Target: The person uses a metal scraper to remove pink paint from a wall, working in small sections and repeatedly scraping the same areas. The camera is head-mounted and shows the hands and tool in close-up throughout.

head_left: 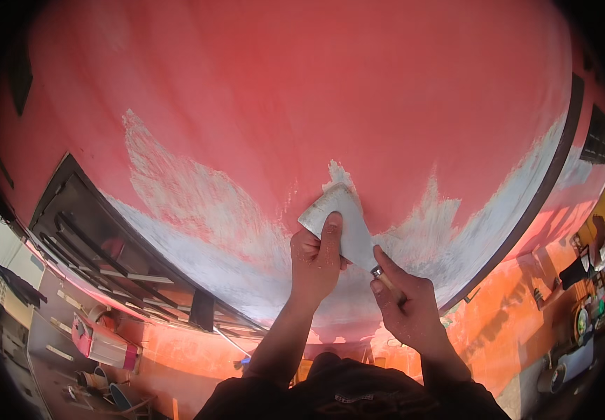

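Note:
A wide-bladed scraper point(356, 238) rests with its broad edge at the pink painted wall point(358, 91), near the middle of the view. My right hand point(414, 308) is closed around its short light handle. With the thumb lying along the blade and the fingers curled behind it, my left hand point(316, 266) grips the metal part. Just beyond the blade's edge shows a small pale bared spot point(337, 172). Larger whitish, rough patches spread to the left point(204, 203) and to the right point(425, 224), with ragged borders against the pink paint.
A dark barred window point(99, 238) lies at the left, with a dark cloth hanging near it. Along the right runs a dark strip point(537, 210). Below are an orange wall point(505, 322), a pink-and-white box point(103, 343) and assorted household clutter at the lower right.

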The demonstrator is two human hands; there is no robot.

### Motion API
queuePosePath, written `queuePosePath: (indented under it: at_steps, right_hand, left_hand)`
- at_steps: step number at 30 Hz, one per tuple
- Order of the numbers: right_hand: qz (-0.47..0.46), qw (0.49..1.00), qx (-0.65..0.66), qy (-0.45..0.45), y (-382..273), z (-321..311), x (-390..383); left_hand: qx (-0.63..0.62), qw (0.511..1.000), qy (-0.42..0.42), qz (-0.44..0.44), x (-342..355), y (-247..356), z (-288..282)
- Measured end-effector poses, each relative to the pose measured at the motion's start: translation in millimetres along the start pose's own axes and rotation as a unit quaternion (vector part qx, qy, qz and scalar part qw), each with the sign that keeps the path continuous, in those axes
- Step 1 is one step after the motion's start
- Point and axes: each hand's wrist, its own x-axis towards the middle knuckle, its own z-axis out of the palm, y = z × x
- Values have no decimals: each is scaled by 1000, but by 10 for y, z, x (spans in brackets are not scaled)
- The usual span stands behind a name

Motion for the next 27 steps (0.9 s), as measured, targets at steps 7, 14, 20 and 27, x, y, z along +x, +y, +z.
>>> queuePosePath:
  at_steps: [7, 14, 20, 27]
  right_hand:
    - [5, 999, 27, -22, -250, -64, 235]
    - [-23, 1000, 9, -18, -174, -59, 233]
    - [-12, 1000, 19, -14, -94, -13, 66]
    - [-9, 1000, 22, -20, -180, -40, 255]
  left_hand:
    - [29, 998, 33, 36, 147, 175, -17]
    - [14, 998, 53, 43, 87, 106, 5]
    - [20, 999, 49, 4, 14, 88, -20]
    - [21, 999, 34, 34, 135, 155, -40]
